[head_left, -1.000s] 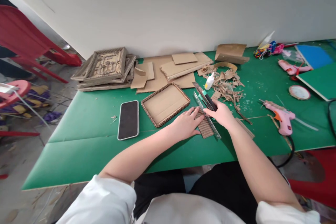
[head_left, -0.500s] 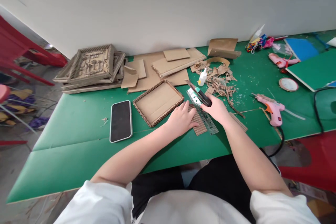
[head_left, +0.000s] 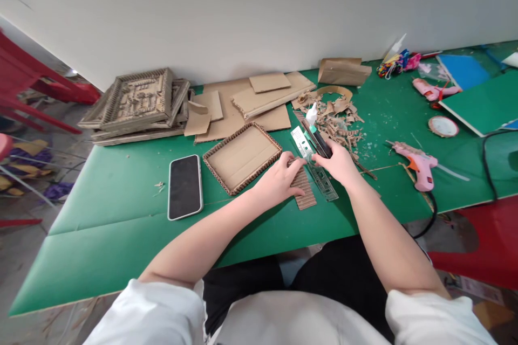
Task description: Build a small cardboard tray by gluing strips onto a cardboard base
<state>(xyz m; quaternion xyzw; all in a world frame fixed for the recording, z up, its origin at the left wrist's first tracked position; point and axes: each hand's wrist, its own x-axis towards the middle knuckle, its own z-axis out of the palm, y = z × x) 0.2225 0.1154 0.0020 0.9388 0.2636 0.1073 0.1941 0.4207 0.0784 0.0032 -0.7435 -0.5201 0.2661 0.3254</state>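
My left hand (head_left: pixel 279 178) holds a small piece of corrugated cardboard (head_left: pixel 306 197) against the table, fingers bent over its upper part and thumb lower down. My right hand (head_left: pixel 338 163) is closed around a utility knife (head_left: pixel 320 144) with a dark body and green end. Its thumb and fingers also pinch a clear ruler with cut-out shapes (head_left: pixel 324 183), which lies just right of the cardboard piece, apart from it. A shallow cardboard tray with corrugated edging (head_left: pixel 243 159) lies left of my left hand. A white glue bottle (head_left: pixel 311 114) stands beyond the knife.
A phone (head_left: pixel 185 187) lies at left. Stacked cardboard frames (head_left: pixel 140 98) and flat sheets (head_left: pixel 220 126) line the wall. Cardboard scraps (head_left: pixel 342 118) spread beyond my right hand. At right are a pink glue gun (head_left: pixel 421 164), a tape roll (head_left: pixel 443 126) and a green board (head_left: pixel 485 102).
My right hand has lifted the ruler and knife off the corrugated cardboard and shifted them slightly right, uncovering more of the piece. My left hand stays on the cardboard.
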